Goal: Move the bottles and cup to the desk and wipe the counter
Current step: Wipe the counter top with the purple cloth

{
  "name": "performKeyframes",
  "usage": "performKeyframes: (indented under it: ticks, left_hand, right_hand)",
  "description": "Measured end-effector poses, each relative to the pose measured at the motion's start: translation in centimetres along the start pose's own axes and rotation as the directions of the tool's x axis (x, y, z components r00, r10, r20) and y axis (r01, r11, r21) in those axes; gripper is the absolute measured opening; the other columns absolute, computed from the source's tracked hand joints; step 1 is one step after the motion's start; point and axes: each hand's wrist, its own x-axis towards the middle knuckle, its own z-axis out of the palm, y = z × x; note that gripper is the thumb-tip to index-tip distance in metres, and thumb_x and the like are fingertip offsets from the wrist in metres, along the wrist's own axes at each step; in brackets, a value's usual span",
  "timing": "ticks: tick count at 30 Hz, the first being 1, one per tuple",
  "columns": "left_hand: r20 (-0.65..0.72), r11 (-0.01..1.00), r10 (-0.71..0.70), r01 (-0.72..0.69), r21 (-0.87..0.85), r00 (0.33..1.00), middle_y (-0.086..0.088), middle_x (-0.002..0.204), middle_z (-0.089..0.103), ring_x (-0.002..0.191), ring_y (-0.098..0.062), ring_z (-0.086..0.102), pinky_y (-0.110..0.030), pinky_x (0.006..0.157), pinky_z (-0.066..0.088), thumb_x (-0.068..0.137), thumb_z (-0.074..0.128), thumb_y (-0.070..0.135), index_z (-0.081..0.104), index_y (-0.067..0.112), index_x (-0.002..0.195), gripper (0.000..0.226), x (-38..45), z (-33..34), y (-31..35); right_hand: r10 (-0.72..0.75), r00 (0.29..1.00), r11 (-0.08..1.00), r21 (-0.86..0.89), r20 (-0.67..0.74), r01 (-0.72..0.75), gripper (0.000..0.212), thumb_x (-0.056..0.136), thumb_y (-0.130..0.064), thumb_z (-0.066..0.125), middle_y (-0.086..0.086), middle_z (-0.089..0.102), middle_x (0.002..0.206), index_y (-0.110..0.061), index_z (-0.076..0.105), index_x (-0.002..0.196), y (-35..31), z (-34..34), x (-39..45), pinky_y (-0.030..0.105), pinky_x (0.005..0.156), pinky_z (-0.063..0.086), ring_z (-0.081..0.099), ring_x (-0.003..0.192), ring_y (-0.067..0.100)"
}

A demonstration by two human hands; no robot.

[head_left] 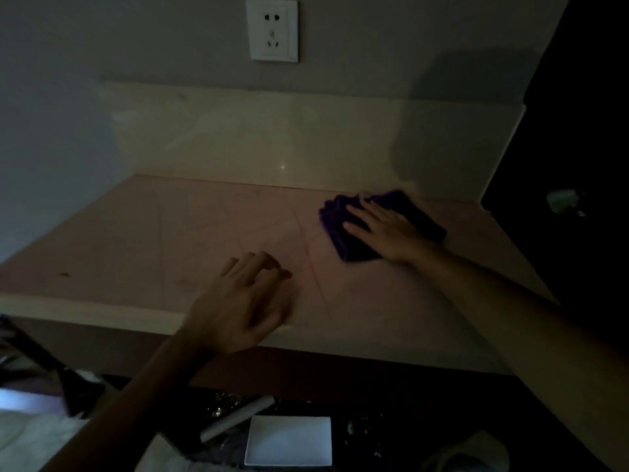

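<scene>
Left hand (238, 301) at bench (136, 240) front edge, fingers (262, 264) loosely curled, holding nothing; right hand (388, 229) pressed flat, fingers straight, on purple cloth (343, 240) near bench's back right corner.

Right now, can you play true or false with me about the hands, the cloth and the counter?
1. The right hand lies flat on the purple cloth. True.
2. The cloth sits at the counter's left front corner. False: it is toward the right, near the back wall.
3. The left hand holds a bottle. False: it holds nothing, its fingers loosely bent over the counter's front edge.
4. A white wall socket is above the counter. True.
5. A cup stands beside the cloth. False: no cup or bottle shows on the counter.
</scene>
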Motion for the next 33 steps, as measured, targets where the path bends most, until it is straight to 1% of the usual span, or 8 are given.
performKeyframes:
  ticks: [2,5,7,12,17,21,27,33]
  left_hand:
    - [-0.013,1.0,-0.014,0.014,0.011,1.0,-0.005,0.112,0.06,0.09,-0.026,0.058,-0.037,0.076,0.043,0.091,0.051,0.047,0.066,0.015,0.116,0.043,0.1,0.2,0.0]
    - [-0.035,1.0,-0.026,0.026,0.013,0.999,-0.008,0.107,0.061,0.085,-0.027,0.056,-0.038,0.073,0.044,0.091,0.047,0.048,0.067,0.011,0.112,0.046,0.0,0.2,0.0]
    - [-0.04,1.0,-0.025,0.026,0.015,0.999,-0.009,0.105,0.06,0.083,-0.027,0.055,-0.039,0.071,0.044,0.09,0.049,0.047,0.068,0.01,0.11,0.046,0.0,0.2,0.0]
    - [-0.006,0.999,-0.042,0.042,-0.013,0.999,-0.006,0.109,0.057,0.086,-0.023,0.053,-0.036,0.073,0.044,0.09,0.051,0.042,0.065,0.014,0.113,0.039,-0.4,0.0,0.0]
    - [-0.002,0.979,-0.096,0.094,-0.18,0.995,-0.001,0.108,0.052,0.091,-0.02,0.048,-0.038,0.078,0.043,0.089,0.042,0.036,0.059,0.017,0.11,0.033,-0.7,-0.9,0.4]
    - [0.006,0.993,-0.047,0.048,-0.108,0.999,0.001,0.11,0.053,0.093,-0.019,0.049,-0.036,0.079,0.04,0.095,0.041,0.041,0.058,0.018,0.116,0.036,-2.4,-1.4,-0.8]
    - [0.063,0.997,-0.025,0.02,0.076,0.998,-0.004,0.116,0.058,0.095,-0.027,0.055,-0.038,0.077,0.041,0.092,0.046,0.046,0.061,0.017,0.119,0.042,-4.2,-2.4,-4.2]
    - [0.133,0.992,-0.024,0.007,0.123,0.991,-0.003,0.124,0.058,0.102,-0.025,0.054,-0.037,0.082,0.04,0.095,0.032,0.053,0.058,0.016,0.129,0.056,-4.4,-1.9,-4.8]
  right_hand:
    - [0.017,1.0,1.0,-0.012,-0.016,-0.017,0.085,0.08,-0.081,-0.001,-0.007,0.007,0.164,-0.04,0.017,0.152,0.1,0.0,3.5,0.043,0.118,0.009,0.007,0.151,0.016]
    - [0.085,0.996,0.996,-0.007,-0.004,-0.085,0.067,0.091,-0.07,0.014,-0.008,0.005,0.164,-0.041,0.014,0.152,0.0,0.4,5.5,0.042,0.118,0.008,0.007,0.151,0.014]
    - [0.093,0.995,0.995,-0.039,-0.016,-0.094,0.069,0.091,-0.071,0.013,-0.007,0.004,0.164,-0.04,0.011,0.153,-0.6,0.5,4.6,0.041,0.119,0.006,0.006,0.151,0.014]
    - [0.052,0.999,0.998,-0.026,-0.002,-0.052,0.073,0.089,-0.073,0.011,-0.006,0.002,0.164,-0.04,0.008,0.153,-4.4,1.2,-2.6,0.041,0.121,0.002,0.002,0.151,0.014]
    - [-0.034,0.997,0.999,-0.019,-0.065,0.033,0.069,0.09,-0.071,0.008,-0.008,0.001,0.164,-0.041,0.007,0.153,-9.7,2.6,-13.4,0.039,0.121,0.002,0.002,0.151,0.011]
    - [0.018,0.998,1.0,-0.008,-0.06,-0.018,0.078,0.084,-0.075,0.0,-0.007,-0.002,0.164,-0.04,0.004,0.153,-12.1,2.9,-16.1,0.041,0.122,0.001,-0.001,0.151,0.013]
    - [0.01,1.0,1.0,-0.011,0.024,-0.01,0.072,0.089,-0.073,0.004,-0.008,-0.005,0.164,-0.04,0.004,0.153,-12.1,2.2,-10.4,0.039,0.121,0.0,-0.002,0.151,0.012]
    - [0.065,0.997,0.998,-0.008,-0.034,-0.065,0.067,0.092,-0.07,0.012,-0.005,0.004,0.164,-0.041,0.014,0.152,-10.6,1.8,1.7,0.039,0.119,0.007,0.006,0.151,0.014]
